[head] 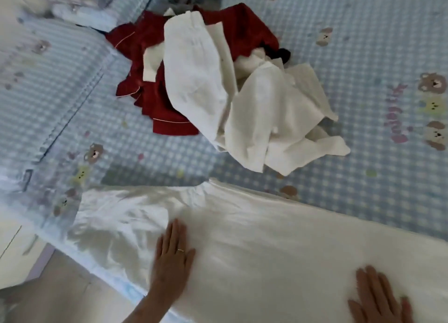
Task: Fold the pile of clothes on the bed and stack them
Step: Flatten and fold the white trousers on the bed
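Observation:
A long white garment [266, 237] lies spread flat along the near edge of the bed, with a gathered waistband at its far side. My left hand [173, 254] presses flat on it near the middle left, fingers straight, a ring on one finger. My right hand [380, 298] rests flat on the same garment at the lower right. Farther back a loose pile holds white clothes [218, 92] on top of a dark red garment [148, 55], with a small black piece [283, 54] at its right.
The bed [363, 55] has a blue checked sheet with bear prints. Grey clothes [184, 0] lie behind the pile. A pillow in the same fabric [48, 80] sits at the left. The bed's near edge and pale floor [60, 286] show at lower left.

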Action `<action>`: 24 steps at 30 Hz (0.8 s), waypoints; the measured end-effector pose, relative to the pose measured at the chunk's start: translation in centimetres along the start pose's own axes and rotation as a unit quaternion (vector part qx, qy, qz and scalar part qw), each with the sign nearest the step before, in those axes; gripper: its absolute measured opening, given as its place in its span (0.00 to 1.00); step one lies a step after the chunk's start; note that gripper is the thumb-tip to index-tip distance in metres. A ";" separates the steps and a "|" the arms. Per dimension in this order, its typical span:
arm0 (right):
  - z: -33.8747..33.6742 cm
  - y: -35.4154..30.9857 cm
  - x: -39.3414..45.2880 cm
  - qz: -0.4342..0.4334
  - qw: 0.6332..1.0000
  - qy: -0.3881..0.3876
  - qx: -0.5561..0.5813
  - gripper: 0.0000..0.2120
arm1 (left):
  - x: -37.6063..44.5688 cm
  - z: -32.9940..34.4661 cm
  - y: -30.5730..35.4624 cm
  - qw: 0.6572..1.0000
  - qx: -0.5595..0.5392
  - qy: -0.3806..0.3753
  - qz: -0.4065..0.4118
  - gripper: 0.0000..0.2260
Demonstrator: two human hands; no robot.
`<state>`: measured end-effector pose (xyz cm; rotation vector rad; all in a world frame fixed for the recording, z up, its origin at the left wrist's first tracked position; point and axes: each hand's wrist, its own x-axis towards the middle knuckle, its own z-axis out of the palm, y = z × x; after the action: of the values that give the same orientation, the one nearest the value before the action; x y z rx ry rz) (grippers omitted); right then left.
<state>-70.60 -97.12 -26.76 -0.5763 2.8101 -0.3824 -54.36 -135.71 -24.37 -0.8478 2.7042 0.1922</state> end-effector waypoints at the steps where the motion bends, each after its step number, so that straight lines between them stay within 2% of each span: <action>1: 0.2 -2.9 1.0 -0.012 0.999 0.035 0.010 0.27 | 0.8 -0.7 -0.9 1.000 0.004 0.005 0.006 0.30; 3: 1.6 -11.3 2.9 -0.071 0.996 0.049 0.008 0.27 | 2.2 -1.3 -2.3 0.999 0.005 0.001 0.037 0.28; 7: 6.8 -29.3 7.3 -0.294 0.955 -0.038 -0.021 0.26 | 3.4 0.2 -7.7 0.998 -0.017 -0.023 0.054 0.29; 9: 9.1 -33.5 10.7 -0.358 0.927 -0.074 -0.080 0.26 | 3.5 1.3 -12.1 0.996 -0.022 -0.032 0.079 0.29; 11: 10.6 -34.8 13.4 -0.361 0.917 -0.122 -0.119 0.26 | 3.7 1.6 -18.1 0.996 -0.021 -0.010 0.082 0.27; 13: 11.2 -34.9 14.7 -0.334 0.924 -0.133 -0.127 0.27 | 4.2 0.7 -24.2 0.997 0.003 0.019 0.070 0.25; 15: 10.7 -36.6 14.6 -0.266 0.950 -0.120 -0.112 0.26 | 4.2 -0.7 -28.4 1.000 0.005 0.030 -0.006 0.26; 16: 10.5 -38.8 14.4 -0.237 0.963 -0.101 -0.083 0.26 | 4.0 -1.4 -29.4 0.996 -0.031 0.028 -0.082 0.27; 18: 10.3 -44.6 13.9 -0.243 0.969 -0.048 -0.012 0.26 | 3.8 -1.7 -30.2 0.963 -0.159 0.029 -0.216 0.29; 20: 10.5 -50.4 12.7 -0.280 0.958 -0.033 0.061 0.20 | 3.9 -1.7 -30.5 0.918 -0.297 0.004 -0.261 0.28; 22: 11.1 -55.2 10.7 -0.268 0.951 -0.116 0.099 0.26 | 4.7 -2.3 -31.2 0.879 -0.393 -0.033 -0.270 0.25; 24: 12.4 -57.4 8.8 -0.237 0.940 -0.243 0.039 0.34 | 5.8 -2.9 -31.4 0.853 -0.439 -0.084 -0.270 0.22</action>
<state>-54.81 -154.18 -22.70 -1.1544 2.1573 -0.3732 -41.49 -165.11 -24.69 -1.6770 2.0195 1.3476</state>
